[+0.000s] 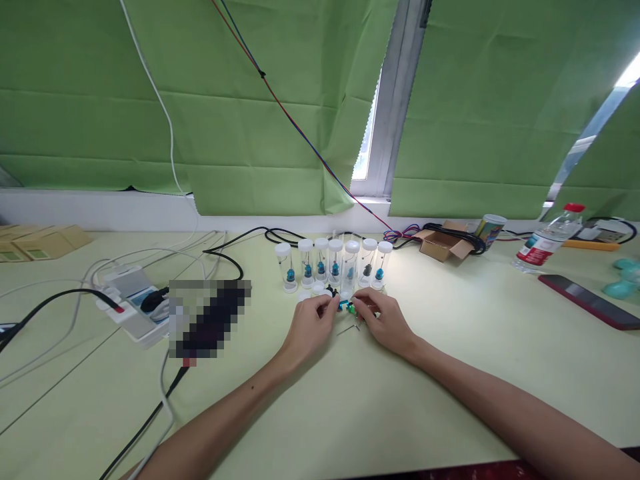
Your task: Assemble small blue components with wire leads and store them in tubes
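My left hand [314, 323] is closed in a pinch, with a small blue piece [343, 305] at its fingertips. Opposite it, the fingers of my right hand [385, 320] pinch a small green piece [351, 309]. The two pieces are close together; whether they touch is too small to tell. Just below lies a thin metal rod [346, 329]. Behind my hands several clear tubes [307, 259] with white caps stand in a row, most with a small blue object inside. White caps [319, 287] and a small black piece [331, 291] lie between tubes and hands.
To the left are a white power strip [133, 310], cables and a blurred-out dark object [213, 320]. At the back right stand an open cardboard box [443, 245], a can [490, 230] and a tilted water bottle [547, 240]. A phone [590, 301] lies nearer on the right.
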`<action>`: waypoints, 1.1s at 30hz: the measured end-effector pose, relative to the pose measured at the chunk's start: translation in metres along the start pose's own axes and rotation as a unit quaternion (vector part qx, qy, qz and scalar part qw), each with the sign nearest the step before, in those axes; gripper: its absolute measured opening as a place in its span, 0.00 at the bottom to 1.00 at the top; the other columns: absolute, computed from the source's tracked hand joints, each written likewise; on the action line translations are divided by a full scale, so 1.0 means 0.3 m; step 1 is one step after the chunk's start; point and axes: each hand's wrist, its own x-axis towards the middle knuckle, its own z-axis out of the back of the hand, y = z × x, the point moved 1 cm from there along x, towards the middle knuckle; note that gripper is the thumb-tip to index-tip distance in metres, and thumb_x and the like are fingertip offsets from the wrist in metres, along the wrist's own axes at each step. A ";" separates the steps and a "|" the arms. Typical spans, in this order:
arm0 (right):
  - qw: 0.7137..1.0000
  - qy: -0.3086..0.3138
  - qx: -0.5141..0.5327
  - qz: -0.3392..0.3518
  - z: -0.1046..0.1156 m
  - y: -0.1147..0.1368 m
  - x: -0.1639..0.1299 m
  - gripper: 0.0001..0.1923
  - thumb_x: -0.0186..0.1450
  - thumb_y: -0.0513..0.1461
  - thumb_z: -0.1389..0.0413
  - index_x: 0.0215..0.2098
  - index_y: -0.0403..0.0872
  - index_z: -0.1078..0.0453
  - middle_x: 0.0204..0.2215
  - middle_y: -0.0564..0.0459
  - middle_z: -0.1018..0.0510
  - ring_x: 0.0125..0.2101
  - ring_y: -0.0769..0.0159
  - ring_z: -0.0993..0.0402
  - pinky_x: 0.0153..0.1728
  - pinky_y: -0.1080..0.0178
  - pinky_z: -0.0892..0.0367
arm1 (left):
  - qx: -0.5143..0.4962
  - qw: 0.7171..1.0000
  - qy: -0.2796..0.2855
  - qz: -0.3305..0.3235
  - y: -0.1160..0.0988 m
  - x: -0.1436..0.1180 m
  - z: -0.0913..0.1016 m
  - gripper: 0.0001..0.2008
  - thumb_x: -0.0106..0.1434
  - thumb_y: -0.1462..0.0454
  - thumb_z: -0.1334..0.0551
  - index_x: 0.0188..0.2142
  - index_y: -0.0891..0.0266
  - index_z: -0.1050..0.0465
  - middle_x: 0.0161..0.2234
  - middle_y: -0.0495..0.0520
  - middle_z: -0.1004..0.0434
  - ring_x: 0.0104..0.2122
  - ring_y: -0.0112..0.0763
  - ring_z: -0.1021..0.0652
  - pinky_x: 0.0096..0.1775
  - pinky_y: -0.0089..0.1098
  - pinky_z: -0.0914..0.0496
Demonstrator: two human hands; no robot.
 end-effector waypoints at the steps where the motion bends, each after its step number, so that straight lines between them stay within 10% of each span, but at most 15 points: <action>1: 1.000 -0.001 0.000 -0.003 0.001 0.000 0.000 0.11 0.70 0.43 0.50 0.37 0.45 0.31 0.28 0.52 0.24 0.22 0.70 0.30 0.29 0.65 0.30 | 0.003 1.000 0.002 -0.004 -0.003 -0.001 0.001 0.22 0.66 0.51 0.47 0.23 0.62 0.32 0.20 0.47 0.42 0.23 0.27 0.42 0.26 0.30 0.48; 33: 0.998 -0.022 0.005 0.066 0.002 -0.001 -0.009 0.09 0.68 0.39 0.48 0.46 0.48 0.32 0.39 0.49 0.26 0.34 0.67 0.27 0.30 0.66 0.29 | 0.088 0.995 -0.015 -0.036 -0.019 0.005 0.016 0.17 0.68 0.57 0.49 0.26 0.60 0.33 0.25 0.50 0.31 0.31 0.35 0.32 0.34 0.34 0.39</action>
